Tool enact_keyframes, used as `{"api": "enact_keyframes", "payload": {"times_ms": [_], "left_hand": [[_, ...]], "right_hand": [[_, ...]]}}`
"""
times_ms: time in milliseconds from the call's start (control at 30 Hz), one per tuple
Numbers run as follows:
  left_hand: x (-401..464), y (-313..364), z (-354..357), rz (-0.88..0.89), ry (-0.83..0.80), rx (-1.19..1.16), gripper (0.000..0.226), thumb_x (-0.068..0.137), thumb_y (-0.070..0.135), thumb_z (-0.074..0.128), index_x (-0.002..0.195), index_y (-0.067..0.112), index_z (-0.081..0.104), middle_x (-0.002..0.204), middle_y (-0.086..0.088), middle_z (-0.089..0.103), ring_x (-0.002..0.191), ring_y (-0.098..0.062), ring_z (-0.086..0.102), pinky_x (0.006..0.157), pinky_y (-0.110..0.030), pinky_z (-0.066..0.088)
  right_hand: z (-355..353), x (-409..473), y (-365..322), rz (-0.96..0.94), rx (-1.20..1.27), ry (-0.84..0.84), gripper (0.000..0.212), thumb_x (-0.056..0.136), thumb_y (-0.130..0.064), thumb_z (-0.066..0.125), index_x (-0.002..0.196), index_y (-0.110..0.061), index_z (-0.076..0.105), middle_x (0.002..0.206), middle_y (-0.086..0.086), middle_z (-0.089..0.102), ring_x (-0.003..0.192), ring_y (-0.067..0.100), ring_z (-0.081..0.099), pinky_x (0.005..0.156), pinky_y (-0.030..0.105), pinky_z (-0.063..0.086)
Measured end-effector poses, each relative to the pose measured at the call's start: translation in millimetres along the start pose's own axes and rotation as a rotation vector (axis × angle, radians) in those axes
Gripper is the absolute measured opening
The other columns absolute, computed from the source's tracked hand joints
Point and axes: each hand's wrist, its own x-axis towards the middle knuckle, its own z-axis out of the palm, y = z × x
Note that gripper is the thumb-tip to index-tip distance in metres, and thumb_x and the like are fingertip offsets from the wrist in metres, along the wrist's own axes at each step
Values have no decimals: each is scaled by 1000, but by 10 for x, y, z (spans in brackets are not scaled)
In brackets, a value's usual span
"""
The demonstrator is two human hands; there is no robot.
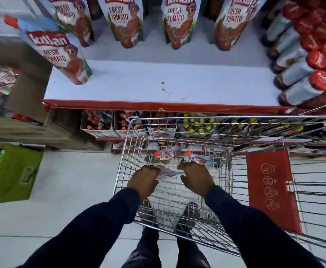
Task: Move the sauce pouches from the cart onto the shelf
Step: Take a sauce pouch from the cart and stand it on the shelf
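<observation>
Both my hands reach down into the wire cart (125, 144). My left hand (143, 179) is closed on a flat sauce pouch (168, 173) lying in the basket. My right hand (196, 177) grips another pouch with an orange cap (197, 159). A third pouch labelled Fresh Tomato (166, 154) lies loose further in. On the white shelf (158, 86) above, several matching tomato pouches stand upright, one at the front left (61, 53) and others in a row behind (125, 20).
Red-capped bottles (309, 60) fill the shelf's right side. The lower shelf holds boxed bottles (98, 122) and yellow-capped bottles (197, 124). A green carton (13, 173) sits on the floor at left. The cart's red child-seat flap (270, 188) is at right.
</observation>
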Motion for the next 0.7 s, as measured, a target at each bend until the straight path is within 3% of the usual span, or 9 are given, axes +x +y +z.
{"api": "enact_keyframes", "payload": {"times_ms": [100, 200, 467, 600, 700], "left_hand": [[72, -15, 37, -12, 9, 5, 40, 84, -7, 58, 118, 13, 64, 104, -15, 70, 92, -33, 67, 70, -35, 49], [99, -37, 46, -8, 27, 41, 48, 76, -19, 53, 113, 9, 66, 97, -17, 70, 86, -35, 67, 65, -33, 43], [-94, -45, -157, -15, 136, -15, 42, 75, -11, 55, 107, 14, 66, 106, -12, 70, 97, -32, 64, 74, -37, 53], [-369, 19, -497, 22, 281, -120, 54, 72, -14, 57, 114, 20, 66, 112, -7, 69, 98, -30, 65, 79, -38, 57], [-587, 119, -892, 62, 401, -185, 49, 79, -12, 61, 113, 23, 65, 109, -3, 68, 93, -24, 65, 76, -33, 55]], "right_hand": [[36, 85, -22, 27, 33, 41, 19, 90, -18, 54, 100, -21, 70, 98, 6, 72, 91, 28, 67, 70, 38, 56], [50, 116, -65, 67, 26, 38, 15, 90, -17, 57, 89, -21, 71, 85, 5, 72, 80, 27, 67, 64, 35, 53], [-215, -58, -98, -30, 63, 159, 12, 86, -23, 61, 90, -27, 72, 80, -4, 73, 76, 19, 66, 60, 33, 52], [-740, -300, -220, -111, 116, 256, 8, 89, -30, 63, 92, -31, 71, 78, -8, 71, 73, 15, 63, 56, 28, 40], [-1168, -453, -377, -144, 160, 331, 10, 90, -37, 63, 93, -32, 70, 74, -10, 70, 66, 10, 63, 56, 30, 47]]}}
